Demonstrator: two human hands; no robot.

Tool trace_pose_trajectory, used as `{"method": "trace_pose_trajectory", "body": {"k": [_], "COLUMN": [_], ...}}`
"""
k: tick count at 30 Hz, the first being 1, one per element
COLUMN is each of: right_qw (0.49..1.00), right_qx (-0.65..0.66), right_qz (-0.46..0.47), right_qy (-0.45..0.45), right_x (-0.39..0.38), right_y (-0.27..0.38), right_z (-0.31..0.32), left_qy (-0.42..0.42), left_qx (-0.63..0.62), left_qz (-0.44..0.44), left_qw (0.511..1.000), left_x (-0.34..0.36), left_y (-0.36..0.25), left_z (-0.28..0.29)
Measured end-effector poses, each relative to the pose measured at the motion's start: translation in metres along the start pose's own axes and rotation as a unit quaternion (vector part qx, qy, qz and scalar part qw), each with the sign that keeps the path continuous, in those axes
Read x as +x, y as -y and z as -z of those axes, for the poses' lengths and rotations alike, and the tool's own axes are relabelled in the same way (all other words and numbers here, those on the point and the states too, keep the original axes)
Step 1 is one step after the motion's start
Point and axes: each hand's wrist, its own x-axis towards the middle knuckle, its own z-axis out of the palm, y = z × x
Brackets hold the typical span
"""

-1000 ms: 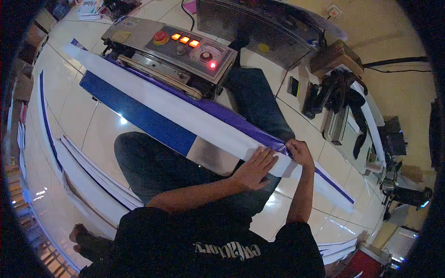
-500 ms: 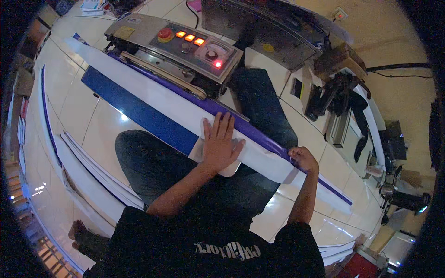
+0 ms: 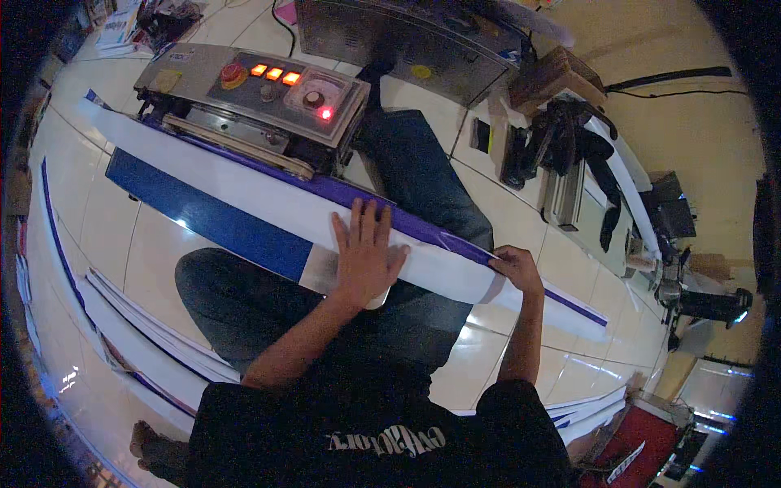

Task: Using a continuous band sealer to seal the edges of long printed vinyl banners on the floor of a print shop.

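A long white strip with a purple edge band [image 3: 220, 179] runs slantwise across my lap, its upper edge along the front of a metal band sealer [image 3: 256, 96]. My left hand [image 3: 364, 260] lies flat on the strip, fingers spread, fingertips reaching the purple band. Further right, my right hand [image 3: 519, 270] pinches the strip's purple edge between thumb and fingers. Below the strip is a flat blue board [image 3: 207, 215], its pale right end partly under my left hand and forearm. The sealer has a red knob, lit orange switches and a dial with a red light.
More white strips with purple edges [image 3: 154, 329] lie on the tiled floor at the left. Another pile of white sheets [image 3: 590, 411] is at the lower right. A metal case [image 3: 407, 53], a cardboard box [image 3: 557, 77] and black gear [image 3: 557, 150] stand beyond my leg.
The view has shifted, so the sealer appears further left. Both hands stay on the strip, slightly further from the sealer. The purple edge beside my right hand looks flatter.
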Motion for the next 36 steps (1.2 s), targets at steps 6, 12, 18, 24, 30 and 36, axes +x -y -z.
{"method": "trace_pose_trajectory", "body": {"k": [6, 12, 18, 24, 30, 36], "right_qw": [0.998, 0.994, 0.983, 0.979, 0.993, 0.979], "right_qx": [-0.053, -0.054, -0.118, -0.102, -0.071, -0.14], "right_qz": [0.019, 0.087, 0.14, 0.173, 0.076, 0.147], "right_qy": [0.01, 0.026, -0.003, -0.026, 0.05, 0.008], "right_x": [0.011, 0.026, 0.035, 0.033, 0.033, 0.042], "right_y": [-0.011, -0.007, 0.003, 0.014, 0.03, 0.023], "right_z": [0.0, -0.01, -0.016, -0.019, -0.018, -0.027], "left_qy": [0.047, 0.121, 0.134, 0.094, 0.161, 0.207], "left_qx": [-0.063, -0.119, -0.114, -0.126, -0.154, -0.148], "left_qz": [-0.088, -0.207, -0.22, -0.259, -0.28, -0.283], "left_qw": [0.993, 0.964, 0.959, 0.953, 0.934, 0.925], "left_x": [-0.008, 0.002, -0.017, -0.011, -0.011, -0.014], "left_y": [-0.045, -0.103, -0.103, -0.094, -0.122, -0.122], "left_z": [-0.022, -0.054, -0.049, -0.049, -0.062, -0.052]}}
